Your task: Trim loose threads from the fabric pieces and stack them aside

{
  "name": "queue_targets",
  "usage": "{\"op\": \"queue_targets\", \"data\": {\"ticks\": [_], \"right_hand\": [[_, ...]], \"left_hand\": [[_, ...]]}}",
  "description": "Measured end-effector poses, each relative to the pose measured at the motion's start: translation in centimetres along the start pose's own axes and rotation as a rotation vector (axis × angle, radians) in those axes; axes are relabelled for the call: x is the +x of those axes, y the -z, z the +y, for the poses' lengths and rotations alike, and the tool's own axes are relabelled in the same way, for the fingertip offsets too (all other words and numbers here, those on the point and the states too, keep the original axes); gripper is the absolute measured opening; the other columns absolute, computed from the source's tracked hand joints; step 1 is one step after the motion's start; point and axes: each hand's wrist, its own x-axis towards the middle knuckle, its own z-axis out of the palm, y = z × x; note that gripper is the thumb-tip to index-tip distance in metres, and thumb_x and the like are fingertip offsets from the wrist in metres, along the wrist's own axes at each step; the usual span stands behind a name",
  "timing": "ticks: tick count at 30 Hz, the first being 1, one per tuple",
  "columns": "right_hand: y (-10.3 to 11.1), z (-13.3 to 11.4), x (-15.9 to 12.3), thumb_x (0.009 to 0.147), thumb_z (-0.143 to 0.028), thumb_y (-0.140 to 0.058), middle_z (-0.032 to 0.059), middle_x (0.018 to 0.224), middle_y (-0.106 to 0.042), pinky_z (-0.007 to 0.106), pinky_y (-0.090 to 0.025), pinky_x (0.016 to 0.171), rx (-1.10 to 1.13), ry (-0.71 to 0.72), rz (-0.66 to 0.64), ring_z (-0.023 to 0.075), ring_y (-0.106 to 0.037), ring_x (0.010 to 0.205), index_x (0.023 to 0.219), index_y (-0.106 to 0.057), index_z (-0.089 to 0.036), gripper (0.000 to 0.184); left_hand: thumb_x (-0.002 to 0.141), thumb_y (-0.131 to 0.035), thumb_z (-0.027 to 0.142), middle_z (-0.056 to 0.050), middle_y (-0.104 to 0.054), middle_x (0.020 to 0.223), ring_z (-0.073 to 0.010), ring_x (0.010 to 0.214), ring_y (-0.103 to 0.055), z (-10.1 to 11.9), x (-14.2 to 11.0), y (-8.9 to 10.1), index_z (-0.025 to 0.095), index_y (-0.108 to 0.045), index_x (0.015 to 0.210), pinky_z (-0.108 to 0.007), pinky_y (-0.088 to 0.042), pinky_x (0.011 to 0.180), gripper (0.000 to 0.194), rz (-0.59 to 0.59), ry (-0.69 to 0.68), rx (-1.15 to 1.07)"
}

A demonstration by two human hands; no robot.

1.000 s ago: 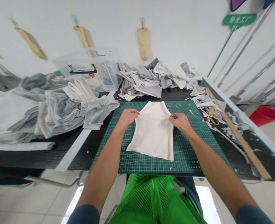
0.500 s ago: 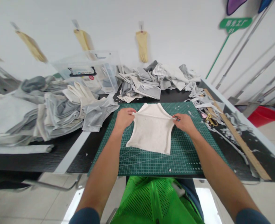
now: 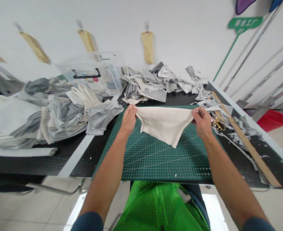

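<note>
"Hands first. What's in them?"

"Left hand (image 3: 129,119): pinched on one upper corner of a cream cloth (image 3: 164,122). Right hand (image 3: 202,121): thumb and fingers closed on the opposite corner. Upper edge pulled nearly straight between my two grips."

"And the rest of the cloth?"

"Hangs from that edge and tapers toward me, lowest corner right of centre. It's over the far half of the green mat (image 3: 155,160). Whether that low corner touches the mat, I can't tell."

"What's around the mat?"

"Black table (image 3: 83,160) under it. To my left, a heap of grey and cream cloths (image 3: 66,112), and behind that heap a clear box (image 3: 80,69) with a dark handle. Beyond the far edge, a second pile (image 3: 153,83) of folded and crumpled pieces, against the wall."

"Right side?"

"Gold-handled scissors (image 3: 217,123) among pale scraps, just beside the mat. A long wooden ruler (image 3: 249,147) lies slantwise past them. Red bucket (image 3: 274,120) farther off, beyond the table."

"Anything higher up, or nearer you?"

"Yellow gloves (image 3: 147,48) hung along the wall, green sign (image 3: 245,22) at upper right. Bright green mesh (image 3: 143,195) across my front, below the table edge."
</note>
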Motion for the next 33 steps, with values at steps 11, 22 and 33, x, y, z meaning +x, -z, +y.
{"op": "queue_targets", "data": {"ticks": [11, 22, 33], "right_hand": [[-1.2, 3.3, 0.2, 0.083, -0.066, -0.072, -0.0037, 0.072, -0.058, 0.026, -0.041, 0.057, -0.161, -0.409, 0.073, 0.0134, -0.05, 0.06, 0.097, -0.06, -0.021, 0.049], [-2.2, 4.9, -1.7, 0.076, -0.046, -0.082, 0.0255, 0.113, -0.075, 0.045, -0.055, 0.09, -0.952, -0.374, -0.393, 0.0385, -0.074, 0.105, 0.134, -0.054, -0.012, 0.073], [-4.1, 2.6, -1.7, 0.088, -0.035, -0.062, 0.0143, 0.13, -0.069, 0.041, -0.055, 0.099, -0.475, -0.226, -0.198, 0.0277, -0.07, 0.109, 0.152, -0.046, -0.019, 0.068]], "left_hand": [[0.101, -0.054, 0.04, 0.003, -0.052, 0.072, -0.0124, 0.058, -0.049, -1.5, -0.9, -2.8, 0.02, -0.056, 0.104, -0.023, -0.04, 0.055, 0.021, 0.051, 0.373, 0.136], [0.061, -0.07, 0.011, 0.004, -0.062, 0.069, -0.013, 0.057, -0.053, -3.7, -1.7, -1.7, 0.021, -0.073, 0.113, -0.025, -0.041, 0.058, 0.054, -0.601, 0.259, 0.541], [0.076, -0.068, 0.022, 0.001, -0.053, 0.066, -0.0139, 0.059, -0.047, -1.0, -3.0, -3.7, 0.018, -0.073, 0.097, -0.027, -0.032, 0.055, 0.022, -0.526, 0.375, 0.376]]}}
